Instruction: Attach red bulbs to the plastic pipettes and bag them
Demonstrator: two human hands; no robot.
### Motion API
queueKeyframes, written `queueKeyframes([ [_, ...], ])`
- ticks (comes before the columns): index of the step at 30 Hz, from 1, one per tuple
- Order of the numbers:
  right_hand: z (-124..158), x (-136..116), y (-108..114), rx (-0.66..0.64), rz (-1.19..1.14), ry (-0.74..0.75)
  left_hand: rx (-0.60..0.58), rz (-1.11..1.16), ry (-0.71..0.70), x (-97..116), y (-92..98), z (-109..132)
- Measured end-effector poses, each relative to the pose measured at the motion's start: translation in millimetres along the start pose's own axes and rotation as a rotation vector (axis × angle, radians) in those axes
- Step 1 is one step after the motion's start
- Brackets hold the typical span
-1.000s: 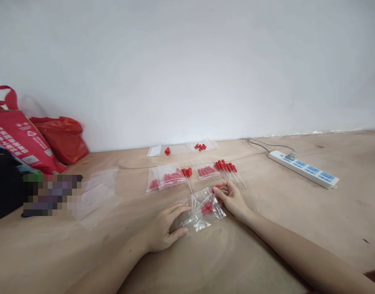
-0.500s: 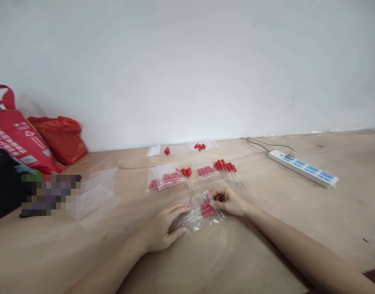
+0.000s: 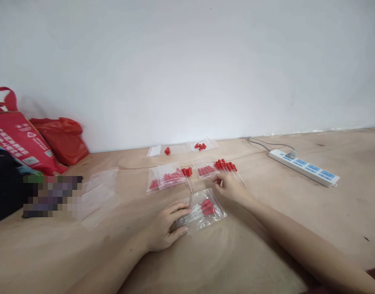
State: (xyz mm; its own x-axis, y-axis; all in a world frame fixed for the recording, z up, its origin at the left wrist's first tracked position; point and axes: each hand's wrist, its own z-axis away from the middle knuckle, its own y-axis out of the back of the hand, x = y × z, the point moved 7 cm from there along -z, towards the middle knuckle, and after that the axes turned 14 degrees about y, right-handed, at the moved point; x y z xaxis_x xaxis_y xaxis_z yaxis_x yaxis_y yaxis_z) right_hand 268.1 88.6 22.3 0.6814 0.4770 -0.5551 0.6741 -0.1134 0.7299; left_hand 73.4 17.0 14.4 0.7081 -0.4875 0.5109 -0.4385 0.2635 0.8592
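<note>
While spread left hand [image 3: 164, 227] presses clear bag [image 3: 202, 221] | right hand [image 3: 229, 187]: curled, grip unclear

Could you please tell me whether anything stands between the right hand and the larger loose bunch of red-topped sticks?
Nothing visible does: the right hand is on the near side of the larger loose bunch, hiding some stems.
</note>
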Motion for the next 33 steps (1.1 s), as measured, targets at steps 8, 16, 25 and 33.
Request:
queueKeyframes([
  [8, -71, -3, -56, -0.096, -0.057, -0.081, -0.055, -0.046, -0.03, 2, -3.7, 1],
  [16, -91, 8, -75, -0.029, -0.103, -0.159, -0.091, -0.08, -0.001, 1, -5.2, 0],
  [25, -79, 31, -56, 0.184, -0.403, -0.288, -0.092, -0.075, 0.001, 0, -5.8, 0],
  [33, -17, 75, 7, 0.517, -0.753, -0.231, -0.116, -0.102, 0.034, -3, -6.8, 0],
])
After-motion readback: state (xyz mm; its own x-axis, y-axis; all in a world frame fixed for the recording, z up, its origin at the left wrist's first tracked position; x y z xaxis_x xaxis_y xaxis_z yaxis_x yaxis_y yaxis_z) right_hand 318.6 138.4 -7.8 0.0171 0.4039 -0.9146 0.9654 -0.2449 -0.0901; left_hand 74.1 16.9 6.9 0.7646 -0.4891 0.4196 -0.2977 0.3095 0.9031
